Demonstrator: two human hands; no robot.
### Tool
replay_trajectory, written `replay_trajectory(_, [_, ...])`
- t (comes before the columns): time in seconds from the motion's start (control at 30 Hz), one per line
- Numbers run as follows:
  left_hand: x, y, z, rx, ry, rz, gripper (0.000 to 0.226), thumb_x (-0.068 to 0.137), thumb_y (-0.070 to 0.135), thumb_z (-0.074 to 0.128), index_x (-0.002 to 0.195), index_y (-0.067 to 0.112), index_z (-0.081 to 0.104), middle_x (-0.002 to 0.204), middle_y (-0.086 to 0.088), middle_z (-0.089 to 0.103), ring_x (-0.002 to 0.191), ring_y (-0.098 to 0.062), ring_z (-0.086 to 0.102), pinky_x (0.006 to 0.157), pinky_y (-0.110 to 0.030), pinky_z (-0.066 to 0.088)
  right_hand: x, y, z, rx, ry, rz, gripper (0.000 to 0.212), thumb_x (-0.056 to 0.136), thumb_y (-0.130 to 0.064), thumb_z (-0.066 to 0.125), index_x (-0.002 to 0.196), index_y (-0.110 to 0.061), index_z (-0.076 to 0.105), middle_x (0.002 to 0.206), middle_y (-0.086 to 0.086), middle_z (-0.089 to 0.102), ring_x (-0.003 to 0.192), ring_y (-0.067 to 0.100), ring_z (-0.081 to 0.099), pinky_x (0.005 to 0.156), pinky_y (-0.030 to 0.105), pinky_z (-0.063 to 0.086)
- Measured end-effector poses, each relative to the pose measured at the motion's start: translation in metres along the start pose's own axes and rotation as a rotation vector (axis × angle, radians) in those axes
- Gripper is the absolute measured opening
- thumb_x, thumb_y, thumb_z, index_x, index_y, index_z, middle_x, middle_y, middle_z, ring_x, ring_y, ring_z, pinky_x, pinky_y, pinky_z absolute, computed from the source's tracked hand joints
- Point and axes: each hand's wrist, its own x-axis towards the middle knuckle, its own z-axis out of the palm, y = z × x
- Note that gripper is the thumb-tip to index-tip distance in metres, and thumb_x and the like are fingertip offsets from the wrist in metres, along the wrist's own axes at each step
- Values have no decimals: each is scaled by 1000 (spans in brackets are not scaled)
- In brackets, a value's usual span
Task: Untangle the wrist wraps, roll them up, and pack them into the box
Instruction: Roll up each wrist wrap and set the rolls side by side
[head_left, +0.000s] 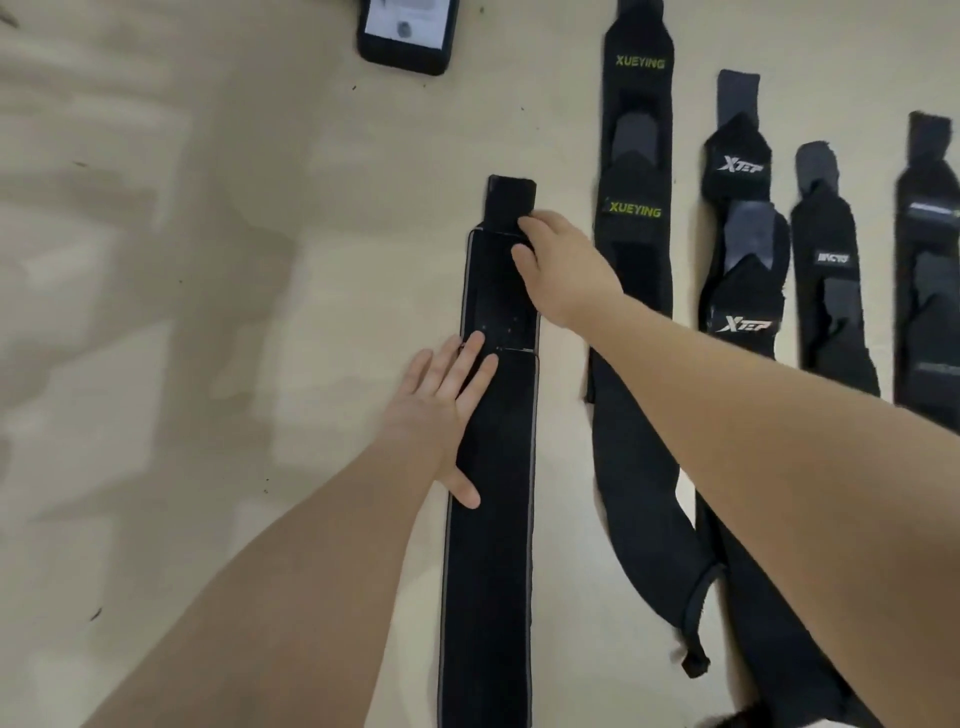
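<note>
A long black wrist wrap (488, 467) with a thin grey edge lies stretched out flat on the pale floor (208, 312), running straight away from the person. The left hand (447, 410) lies on it about midway along, fingers straight and slightly spread, palm down and pressing the fabric. The right hand (561, 270) reaches to the far end, where a narrower black tab (511, 200) sticks out; its fingertips curl down over the wrap's right edge, though I cannot tell whether they pinch the fabric or just press it. To the right, laid side by side and apart from one another, are more black wraps: the XUEYING wraps (636, 208) with "XUEYING" printed twice in yellow-green, then the XTEP wraps (740, 249) with "XTEP" twice in white, then a wrap with a small white label (826, 270) too blurred to read, and another wrap (930, 260) cut off by the frame's edge. The right forearm crosses over the near ends of these. At the top lies a black phone (405, 36), its screen lit.
</note>
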Motion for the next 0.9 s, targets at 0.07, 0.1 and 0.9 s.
replay_trajectory(0.07, [-1, 0, -2, 4, 27, -7, 153, 48, 82, 66, 138, 15, -38, 145, -10, -44, 138, -28, -34, 113, -46, -16, -54, 0, 19, 167, 122, 135, 34, 101, -25, 34, 129, -11, 48, 127, 7, 52, 107, 23, 56, 88, 38, 49])
replay_trajectory(0.1, [-1, 1, -4, 2, 38, -15, 153, 48, 81, 67, 139, 15, -36, 146, -10, -43, 138, -28, -33, 113, -47, -14, -86, 0, 34, 237, 100, 211, 28, 101, -24, 36, 120, -12, 52, 115, 6, 57, 96, 21, 59, 80, 37, 51])
replay_trajectory(0.9, [-162, 71, 104, -1785, -175, -113, 31, 97, 38, 48, 119, 19, 61, 111, 3, 69, 98, -8, 65, 79, -18, 51, -257, -31, 113, 1540, -72, 699, 32, 98, -26, 49, 118, -3, 59, 112, 12, 67, 95, 25, 66, 77, 34, 56])
